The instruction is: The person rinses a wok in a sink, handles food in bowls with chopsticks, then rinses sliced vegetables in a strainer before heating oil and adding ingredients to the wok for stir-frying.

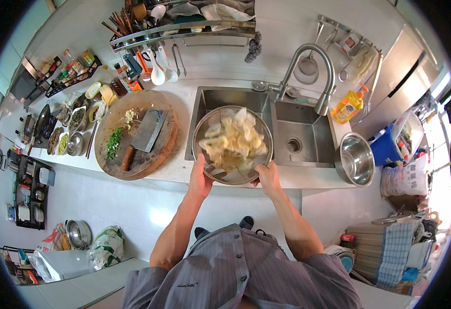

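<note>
My left hand [201,178] and my right hand [267,178] grip the near rim of a round metal strainer basket [270,148], one on each side. Pale yellowish, wavy food slices [237,139] lie heaped in it, somewhat blurred; their kind is unclear. The basket is over the left basin of a stainless steel sink [231,94] and the counter edge. Left of it, a round wooden chopping block [160,154] bears a cleaver [149,130] with a wooden handle, chopped green herbs or scallions [114,143] and chopped pale bits [131,116], perhaps garlic.
A faucet [328,77] arches over the right basin [302,133]. A steel bowl [355,159] sits at the counter's right edge, near a soap bottle [348,107]. Small dishes of ingredients [62,143] and chopsticks [92,140] lie left of the block. Utensils [157,73] hang above.
</note>
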Available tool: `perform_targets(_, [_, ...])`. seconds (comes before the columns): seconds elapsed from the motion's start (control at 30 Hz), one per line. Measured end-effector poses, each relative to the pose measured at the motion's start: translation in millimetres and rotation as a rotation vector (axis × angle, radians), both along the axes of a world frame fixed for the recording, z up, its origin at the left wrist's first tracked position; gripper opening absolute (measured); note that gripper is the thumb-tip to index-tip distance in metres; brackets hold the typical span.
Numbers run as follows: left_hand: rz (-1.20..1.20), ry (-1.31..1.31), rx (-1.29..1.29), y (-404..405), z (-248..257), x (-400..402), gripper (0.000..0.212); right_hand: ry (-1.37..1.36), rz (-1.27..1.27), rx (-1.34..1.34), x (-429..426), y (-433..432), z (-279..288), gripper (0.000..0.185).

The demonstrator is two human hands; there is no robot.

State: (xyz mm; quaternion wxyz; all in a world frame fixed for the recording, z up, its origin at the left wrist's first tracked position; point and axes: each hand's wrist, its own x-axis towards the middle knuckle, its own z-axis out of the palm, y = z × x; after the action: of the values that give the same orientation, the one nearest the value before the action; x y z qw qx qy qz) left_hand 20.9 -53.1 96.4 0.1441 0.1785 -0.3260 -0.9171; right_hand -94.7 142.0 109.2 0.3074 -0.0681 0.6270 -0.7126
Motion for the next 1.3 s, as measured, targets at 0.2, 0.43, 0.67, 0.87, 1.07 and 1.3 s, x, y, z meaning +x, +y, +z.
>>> perform_targets(0.2, [0.018,0.092,-0.049,-2.9,31.4,24.8,0.063,0.141,-0.043,0.036,22.4,-10.0,48.5,0.026])
perform_targets(0.43, [-0.09,0.087,-0.026,-15.8,-12.9,39.7,0.058,0.026,-0.002,0.037,40.8,-8.7,-0.7,0.024])
perform_targets(0.67, [0.016,0.202,-0.106,-15.6,17.2,68.0,0.066,0.193,0.039,0.072,57.9,-18.1,38.4,0.029])
perform_targets(0.87, [-0.021,0.081,-0.112,-34.1,-39.7,85.2,0.064,0.043,0.075,0.059,63.2,-33.0,-3.0,0.029])
perform_targets(1.07, [0.072,0.107,-0.251,-32.9,4.1,120.4,0.074,0.132,0.162,0.024,80.9,-44.2,7.9,0.025])
perform_targets(1.3, [0.11,-0.016,-0.051,-38.7,-23.6,157.9,0.086,0.04,0.241,0.133,106.7,-65.2,-20.0,0.021])
